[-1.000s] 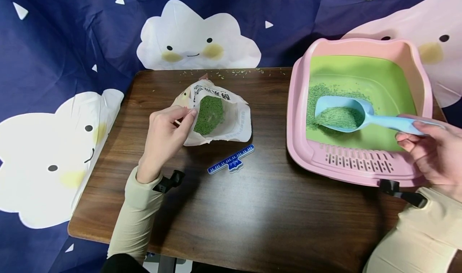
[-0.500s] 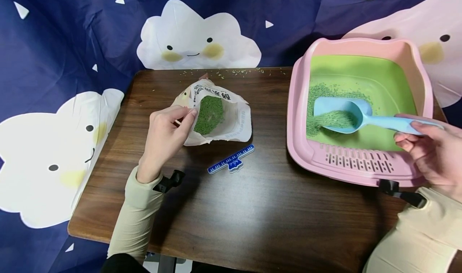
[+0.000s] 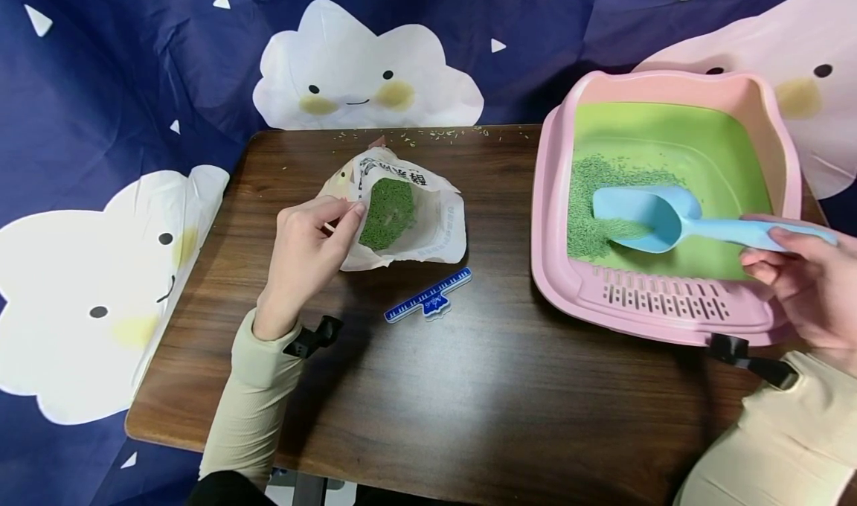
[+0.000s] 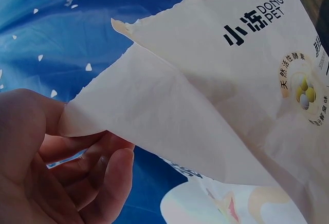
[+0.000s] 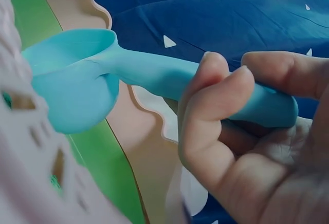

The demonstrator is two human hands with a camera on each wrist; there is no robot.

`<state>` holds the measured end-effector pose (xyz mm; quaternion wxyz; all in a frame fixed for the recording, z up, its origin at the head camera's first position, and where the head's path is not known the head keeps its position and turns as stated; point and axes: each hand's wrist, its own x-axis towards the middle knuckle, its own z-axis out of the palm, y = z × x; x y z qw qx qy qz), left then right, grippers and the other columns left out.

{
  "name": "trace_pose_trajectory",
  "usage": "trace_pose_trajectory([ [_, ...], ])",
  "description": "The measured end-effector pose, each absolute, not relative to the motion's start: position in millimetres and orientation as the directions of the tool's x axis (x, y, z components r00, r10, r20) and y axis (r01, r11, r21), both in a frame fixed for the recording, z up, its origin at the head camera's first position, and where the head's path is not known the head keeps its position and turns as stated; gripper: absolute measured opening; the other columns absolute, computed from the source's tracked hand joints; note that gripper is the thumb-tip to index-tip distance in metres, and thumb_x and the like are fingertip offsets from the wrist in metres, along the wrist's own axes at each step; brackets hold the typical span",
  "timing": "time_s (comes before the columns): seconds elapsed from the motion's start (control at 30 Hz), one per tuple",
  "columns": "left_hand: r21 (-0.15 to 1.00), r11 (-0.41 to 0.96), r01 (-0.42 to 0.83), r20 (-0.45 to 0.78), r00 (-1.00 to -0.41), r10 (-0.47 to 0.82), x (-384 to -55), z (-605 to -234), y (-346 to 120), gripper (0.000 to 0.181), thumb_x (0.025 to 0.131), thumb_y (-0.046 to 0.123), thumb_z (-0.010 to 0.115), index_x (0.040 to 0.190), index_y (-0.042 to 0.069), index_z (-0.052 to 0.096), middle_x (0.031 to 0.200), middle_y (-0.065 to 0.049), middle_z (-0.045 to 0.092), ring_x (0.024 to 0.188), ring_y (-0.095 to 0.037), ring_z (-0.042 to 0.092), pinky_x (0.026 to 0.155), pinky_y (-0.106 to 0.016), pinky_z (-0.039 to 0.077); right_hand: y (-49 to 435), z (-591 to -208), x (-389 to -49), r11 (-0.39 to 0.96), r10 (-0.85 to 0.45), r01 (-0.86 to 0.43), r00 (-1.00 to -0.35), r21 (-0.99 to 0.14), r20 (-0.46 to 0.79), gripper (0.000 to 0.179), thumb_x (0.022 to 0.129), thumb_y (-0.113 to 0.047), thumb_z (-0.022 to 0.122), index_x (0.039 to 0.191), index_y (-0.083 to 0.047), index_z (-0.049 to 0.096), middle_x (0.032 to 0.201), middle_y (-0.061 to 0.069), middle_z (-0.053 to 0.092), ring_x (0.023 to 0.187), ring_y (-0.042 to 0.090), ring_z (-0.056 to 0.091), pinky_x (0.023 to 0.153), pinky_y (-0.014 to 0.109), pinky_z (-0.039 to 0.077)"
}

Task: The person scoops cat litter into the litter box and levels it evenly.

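My right hand [image 3: 813,271] grips the handle of a light blue scoop [image 3: 726,231], tilted over the pink litter box [image 3: 545,216]. Some green cat litter pellets [image 3: 626,228] lie at the scoop's lip, and more are spread on the box's green floor beneath and to its left. In the right wrist view the fingers curl round the scoop handle [image 5: 154,72]. With thumb and fingertip my left hand [image 3: 308,245] pinches the torn edge of a white litter bag [image 3: 445,227]. The bag stands open, green pellets showing inside. A raised corner of the bag [image 4: 118,90] fills much of the left wrist view.
A blue bag clip [image 3: 428,295] with a piano-key pattern lies on the brown wooden table [image 3: 469,402] in front of the bag. Stray pellets [image 3: 442,132] dot the table's back edge. A dark blue cloth [image 3: 535,15] with clouds hangs behind.
My right hand has tipped the scoop, and most of its pellets have slid out into the box's left side. It has shifted slightly right. My left hand has stayed at the bag.
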<state>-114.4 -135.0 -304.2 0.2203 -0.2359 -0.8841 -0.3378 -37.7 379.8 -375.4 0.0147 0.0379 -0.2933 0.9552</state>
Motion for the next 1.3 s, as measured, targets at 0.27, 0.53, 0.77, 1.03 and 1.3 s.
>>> trace_pose_trajectory([
  [0.27,0.490,0.663,0.567,0.552,-0.790,0.268,-113.8,-303.9,-135.3,0.028,0.092,0.013,0.060,0.065,0.011,0.064,0.057,0.002,0.045,0.053,-0.006,0.043,0.053,-0.013,0.039,392.1,-379.0,-33.6,-0.697,0.039,-0.039,-0.999,-0.716,0.016,0.057,0.100,0.005,0.009,0.111,0.012,0.064,0.086,0.023,0.072,0.069,0.027,0.071,0.055,0.025,0.053],
  [0.53,0.494,0.663,0.562,0.547,-0.794,0.266,-113.3,-303.6,-135.5,0.027,0.092,0.013,0.060,0.065,0.011,0.064,0.057,0.002,0.046,0.053,-0.005,0.044,0.053,-0.013,0.040,400.9,-381.7,-33.3,-0.626,0.052,-0.053,-0.998,-0.778,0.026,0.062,0.098,0.006,0.006,0.110,0.010,0.066,0.081,0.019,0.072,0.067,0.021,0.070,0.053,0.020,0.051],
  [0.77,0.492,0.662,0.565,0.549,-0.792,0.269,-112.7,-303.2,-135.6,0.027,0.092,0.013,0.060,0.065,0.010,0.063,0.058,0.002,0.045,0.054,-0.005,0.044,0.053,-0.013,0.040,402.7,-385.1,-32.1,-0.696,0.063,-0.102,-0.995,-0.711,0.081,0.057,0.099,0.007,0.006,0.113,0.016,0.061,0.080,0.025,0.070,0.064,0.025,0.069,0.052,0.023,0.048],
  [1.03,0.495,0.661,0.564,0.547,-0.794,0.267,-112.2,-303.7,-136.1,0.029,0.092,0.013,0.061,0.063,0.012,0.061,0.058,0.002,0.045,0.054,-0.005,0.044,0.054,-0.012,0.041,406.6,-386.5,-30.3,-0.669,0.061,-0.104,-0.994,-0.736,0.086,0.055,0.099,0.007,0.009,0.113,0.014,0.062,0.076,0.022,0.070,0.061,0.023,0.066,0.051,0.022,0.042],
  [1.3,0.498,0.657,0.566,0.550,-0.792,0.266,-112.1,-303.6,-135.9,0.031,0.092,0.013,0.060,0.062,0.012,0.060,0.057,0.002,0.044,0.054,-0.004,0.043,0.053,-0.012,0.040,406.7,-380.5,-32.9,-0.630,0.099,-0.118,-0.993,-0.768,0.071,0.057,0.097,0.007,0.008,0.111,0.014,0.063,0.087,0.020,0.071,0.059,0.020,0.060,0.048,0.025,0.021],
])
